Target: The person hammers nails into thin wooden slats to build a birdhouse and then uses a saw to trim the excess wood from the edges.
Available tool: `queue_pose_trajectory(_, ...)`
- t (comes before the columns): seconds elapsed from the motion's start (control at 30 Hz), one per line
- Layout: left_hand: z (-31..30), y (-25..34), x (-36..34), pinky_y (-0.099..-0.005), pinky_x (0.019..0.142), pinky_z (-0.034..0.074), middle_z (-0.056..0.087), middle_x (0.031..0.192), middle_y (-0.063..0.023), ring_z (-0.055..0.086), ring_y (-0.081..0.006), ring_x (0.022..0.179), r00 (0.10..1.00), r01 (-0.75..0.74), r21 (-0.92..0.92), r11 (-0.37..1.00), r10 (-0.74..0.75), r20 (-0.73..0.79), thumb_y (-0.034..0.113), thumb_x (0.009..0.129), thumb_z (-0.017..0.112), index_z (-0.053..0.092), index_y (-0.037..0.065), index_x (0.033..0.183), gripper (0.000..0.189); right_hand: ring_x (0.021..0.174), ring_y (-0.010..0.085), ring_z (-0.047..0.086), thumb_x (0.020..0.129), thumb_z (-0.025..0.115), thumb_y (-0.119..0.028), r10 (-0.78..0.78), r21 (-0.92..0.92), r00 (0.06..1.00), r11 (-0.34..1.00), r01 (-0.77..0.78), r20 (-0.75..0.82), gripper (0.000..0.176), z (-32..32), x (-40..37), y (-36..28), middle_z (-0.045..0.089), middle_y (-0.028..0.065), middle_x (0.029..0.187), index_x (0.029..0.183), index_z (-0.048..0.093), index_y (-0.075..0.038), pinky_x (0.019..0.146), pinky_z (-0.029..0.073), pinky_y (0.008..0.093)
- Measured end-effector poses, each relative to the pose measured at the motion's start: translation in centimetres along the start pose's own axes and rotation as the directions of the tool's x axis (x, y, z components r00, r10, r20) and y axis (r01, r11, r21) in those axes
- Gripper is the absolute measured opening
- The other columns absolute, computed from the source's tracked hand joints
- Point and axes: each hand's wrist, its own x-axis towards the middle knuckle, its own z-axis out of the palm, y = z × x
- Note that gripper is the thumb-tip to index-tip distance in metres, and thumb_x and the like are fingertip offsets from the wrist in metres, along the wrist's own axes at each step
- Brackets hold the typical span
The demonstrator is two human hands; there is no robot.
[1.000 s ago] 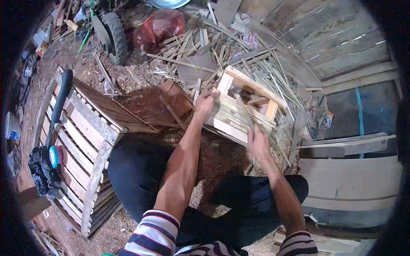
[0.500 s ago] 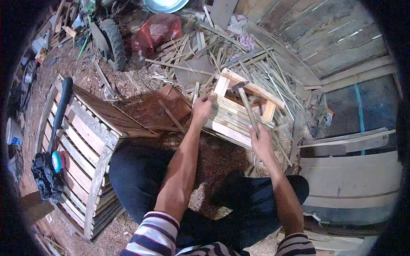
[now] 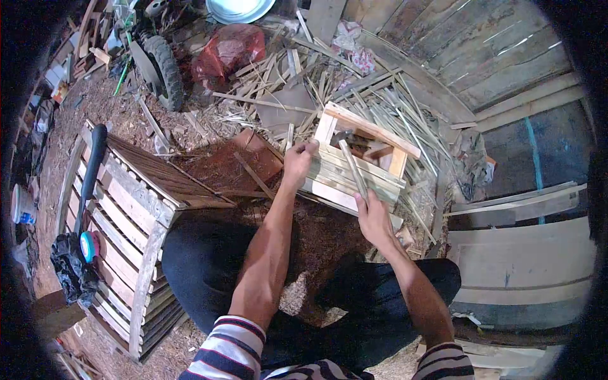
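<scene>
A small crate of pale wooden slats [image 3: 339, 178] lies tilted in front of my knees, its open framed side facing up and away. My left hand [image 3: 297, 166] is closed at the crate's left corner, thumb and fingers pinched together. Whatever sits between those fingertips is too small to make out. In my right hand [image 3: 376, 218] is a hammer [image 3: 352, 166], gripped by its wooden handle. The hammer's head hangs over the slats near the upper frame, a short way right of my left fingers.
A larger slatted crate [image 3: 142, 190] stands at left, carrying a black-handled tool [image 3: 95, 152], a black plastic bag [image 3: 73, 269] and a round turquoise-edged item [image 3: 88, 246]. Behind lie scrap wood strips [image 3: 266, 82], a red bag [image 3: 231, 54] and a wheel [image 3: 163, 73]. Boards lean at right.
My right hand and the hammer have shifted left, bringing the hammer head lower and closer to my left hand. My left hand stays at the crate's corner.
</scene>
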Motion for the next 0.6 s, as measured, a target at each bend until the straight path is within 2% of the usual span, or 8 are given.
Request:
queue_pose_trajectory(0.07, 0.1, -0.3, 0.3, -0.0319, 0.075, 0.044, 0.065, 0.088, -0.0125, 0.056, -0.0185, 0.081, 0.998, 0.060, 0.031, 0.998, -0.060, 0.009, 0.041, 0.082, 0.064, 0.065, -0.007, 0.099, 0.051, 0.075, 0.0531, 0.058, 0.096, 0.049, -0.027, 0.012, -0.001, 1.000, 1.000, -0.012, 0.007, 0.034, -0.5, 0.1, -0.5, 0.057, 0.0344, 0.071, 0.101, 0.052, 0.006, 0.064, 0.045, 0.0558)
queue_pose_trajectory(0.2, 0.3, -1.2, 0.7, -0.0333, 0.081, 0.044, 0.066, 0.094, -0.0154, 0.058, -0.0211, 0.087, 0.999, 0.033, -0.007, 0.999, -0.033, -0.002, 0.042, 0.082, 0.065, 0.065, -0.006, 0.102, 0.052, 0.077, 0.0538, 0.057, 0.096, 0.049, -0.028, 0.039, -0.017, 0.998, 0.999, -0.038, 0.051, 0.035, -0.6, 0.3, -0.6, 0.058, 0.0350, 0.072, 0.103, 0.053, 0.007, 0.067, 0.046, 0.0557)
queue_pose_trajectory(0.27, 0.5, -1.1, 0.5, -0.0336, 0.084, 0.044, 0.066, 0.099, -0.0151, 0.059, -0.0230, 0.091, 1.000, 0.015, -0.106, 0.994, -0.016, -0.015, 0.041, 0.083, 0.065, 0.065, -0.003, 0.107, 0.050, 0.082, 0.0518, 0.057, 0.096, 0.049, -0.030, 0.102, -0.023, 0.993, 0.995, -0.100, 0.061, 0.037, -0.6, 0.4, -0.6, 0.059, 0.0342, 0.077, 0.103, 0.054, 0.006, 0.072, 0.045, 0.0536)
queue_pose_trajectory(0.33, 0.3, -0.7, 0.3, -0.0335, 0.083, 0.044, 0.066, 0.099, -0.0134, 0.059, -0.0220, 0.090, 0.999, 0.037, -0.087, 0.995, -0.035, 0.030, 0.040, 0.083, 0.066, 0.065, -0.002, 0.108, 0.049, 0.088, 0.0497, 0.057, 0.095, 0.050, -0.033, 0.158, -0.031, 0.985, 0.987, -0.156, 0.071, 0.039, -0.5, 0.8, -0.1, 0.059, 0.0335, 0.083, 0.103, 0.056, 0.006, 0.076, 0.045, 0.0514)
queue_pose_trajectory(0.4, 0.0, -0.1, 0.4, -0.0335, 0.082, 0.044, 0.066, 0.098, -0.0118, 0.059, -0.0210, 0.089, 0.995, 0.058, -0.060, 0.996, -0.053, 0.080, 0.039, 0.084, 0.066, 0.065, -0.002, 0.109, 0.048, 0.080, 0.0514, 0.059, 0.095, 0.048, -0.031, 0.075, 0.012, 0.997, 0.997, -0.075, 0.008, 0.039, -0.3, 1.1, 0.6, 0.061, 0.0327, 0.078, 0.104, 0.055, 0.006, 0.074, 0.046, 0.0537)
queue_pose_trajectory(0.47, 0.0, 0.4, 0.4, -0.0311, 0.079, 0.044, 0.066, 0.097, -0.0088, 0.058, -0.0171, 0.088, 0.966, 0.154, 0.003, 0.988, -0.151, 0.212, 0.037, 0.085, 0.066, 0.065, -0.002, 0.109, 0.046, 0.081, 0.0510, 0.059, 0.095, 0.048, -0.031, 0.127, 0.011, 0.991, 0.992, -0.128, 0.046, 0.039, -0.6, 1.6, 0.7, 0.061, 0.0324, 0.080, 0.106, 0.055, 0.006, 0.075, 0.046, 0.0531)
queue_pose_trajectory(0.53, 0.5, 0.8, -0.2, -0.0287, 0.074, 0.044, 0.066, 0.092, -0.0072, 0.057, -0.0142, 0.082, 0.983, 0.080, -0.045, 0.996, -0.071, 0.169, 0.036, 0.085, 0.067, 0.065, -0.004, 0.106, 0.045, 0.081, 0.0506, 0.059, 0.095, 0.048, -0.032, 0.177, 0.007, 0.981, 0.984, -0.178, 0.080, 0.040, -0.8, 1.8, 0.9, 0.062, 0.0321, 0.082, 0.108, 0.056, 0.005, 0.077, 0.047, 0.0525)
queue_pose_trajectory(0.6, 1.0, 1.2, -0.4, -0.0295, 0.072, 0.046, 0.068, 0.090, -0.0082, 0.059, -0.0157, 0.078, 0.993, 0.017, -0.027, 0.999, -0.014, 0.117, 0.035, 0.082, 0.070, 0.066, -0.004, 0.104, 0.045, 0.081, 0.0497, 0.060, 0.095, 0.047, -0.032, 0.127, -0.016, 0.991, 0.992, -0.127, 0.028, 0.040, -0.5, 1.7, 0.9, 0.062, 0.0320, 0.080, 0.107, 0.057, 0.005, 0.077, 0.047, 0.0532)
